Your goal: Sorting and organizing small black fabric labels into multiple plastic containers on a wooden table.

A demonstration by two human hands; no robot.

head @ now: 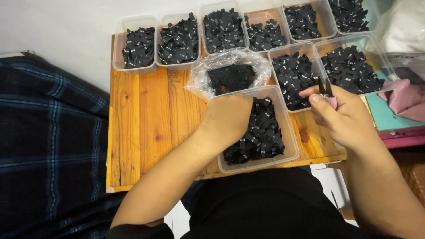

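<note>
The left hand is sunk, fingers down and out of sight, into the near tub of small black labels, which sits at the front edge of the wooden table; whether it has closed on any labels I cannot tell; a light, shallow pinch would likely lift a few without dragging the heap over the rim. The right hand hovers just beside that tub, thumb and fingers pressed together on small dark-tipped scissors with a pink grip, tips pointing away; keeping those tips clear of the other hand seems wise. Beyond, a crumpled clear bag holds a black wad; two more tubs stand to its right; farthest, a row of six tubs of like labels lines the wall; a pink cloth lies at the right.
</note>
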